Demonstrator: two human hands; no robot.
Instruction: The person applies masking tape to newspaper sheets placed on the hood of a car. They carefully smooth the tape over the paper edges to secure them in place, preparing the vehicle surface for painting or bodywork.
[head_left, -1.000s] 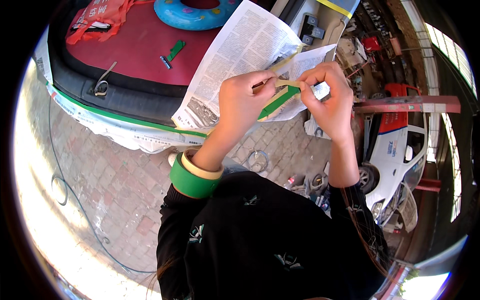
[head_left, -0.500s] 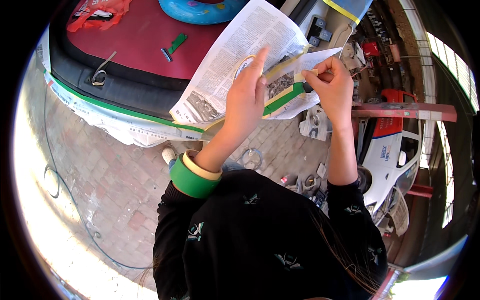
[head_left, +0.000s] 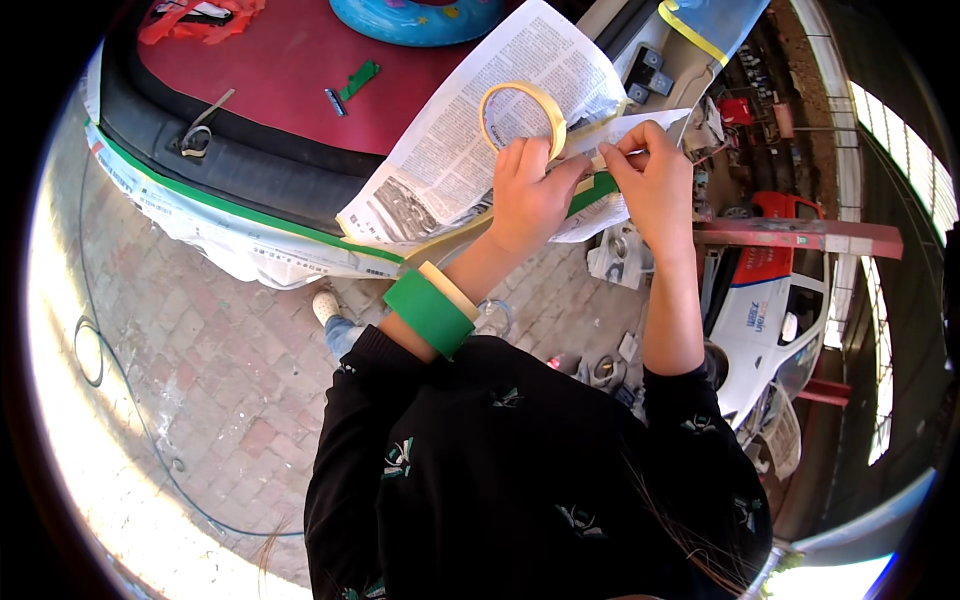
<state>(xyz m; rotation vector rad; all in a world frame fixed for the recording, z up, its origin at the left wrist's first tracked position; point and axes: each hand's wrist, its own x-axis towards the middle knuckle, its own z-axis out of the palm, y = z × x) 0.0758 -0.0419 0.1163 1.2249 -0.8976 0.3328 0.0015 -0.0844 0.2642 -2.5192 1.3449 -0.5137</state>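
Note:
My left hand (head_left: 527,200) is closed on a roll of cream masking tape (head_left: 553,108), which stands over a sheet of newspaper (head_left: 500,85). Close to its right, my right hand (head_left: 655,185) pinches a short strip of pale tape at the paper's edge, its end partly hidden by the fingers. Below the fingertips runs a band of green tape (head_left: 592,194) along that edge. Round my left wrist hang a green tape roll (head_left: 425,312) and a thinner cream roll (head_left: 448,287).
The newspaper lies across the black rim (head_left: 270,185) of a car's open boot with a red floor (head_left: 270,90). A blue swim ring (head_left: 415,25) and a red plastic bag (head_left: 200,22) lie inside. Beyond stand a red post (head_left: 800,236) and a white-and-red car (head_left: 765,320); a hose (head_left: 150,430) crosses the paving.
My left hand has turned and moved right toward my right hand, its fingers now curled, bringing the tape roll into plain sight. My right hand has shifted slightly left.

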